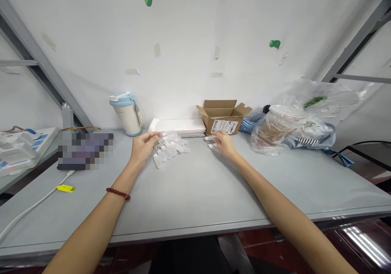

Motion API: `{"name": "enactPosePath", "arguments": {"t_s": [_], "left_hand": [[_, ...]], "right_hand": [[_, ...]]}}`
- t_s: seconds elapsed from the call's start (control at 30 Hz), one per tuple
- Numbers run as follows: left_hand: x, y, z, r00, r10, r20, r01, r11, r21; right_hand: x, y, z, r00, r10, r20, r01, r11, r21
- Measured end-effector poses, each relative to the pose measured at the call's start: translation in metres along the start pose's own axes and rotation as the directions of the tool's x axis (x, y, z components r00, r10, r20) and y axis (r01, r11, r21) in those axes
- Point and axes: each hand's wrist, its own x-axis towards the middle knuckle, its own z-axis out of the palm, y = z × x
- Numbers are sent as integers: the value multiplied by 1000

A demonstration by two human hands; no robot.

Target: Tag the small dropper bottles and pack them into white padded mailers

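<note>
My left hand (143, 146) is closed on a bunch of small white tags (169, 149) on strings, which fan out to its right just above the grey table (195, 192). A red bead bracelet (118, 193) circles that wrist. My right hand (222, 142) rests on the table in front of an open cardboard box (224, 117); its fingers pinch a single white tag (210, 138), and a few more small white pieces lie beside it.
A blue-lidded white jug (127, 113) and a flat white tray (179, 127) stand at the back by the wall. Clear plastic bags with a lidded cup (285, 125) fill the back right. A white cable with a yellow label (65, 188) runs across the left side.
</note>
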Motion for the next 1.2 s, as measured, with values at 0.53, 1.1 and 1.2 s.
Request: {"name": "enactPosePath", "arguments": {"t_s": [0.53,1.1,1.2], "left_hand": [[-32,25,17,898,-40,438,-2,996,94],[-34,30,21,879,-170,446,221,973,-65],[-34,30,21,871,-187,455,240,969,-61]], "right_hand": [[-24,-88,-20,998,24,-63,11,870,493],[-28,-94,-22,996,88,15,-80,792,606],[-27,-93,-21,995,102,14,-89,777,624]]}}
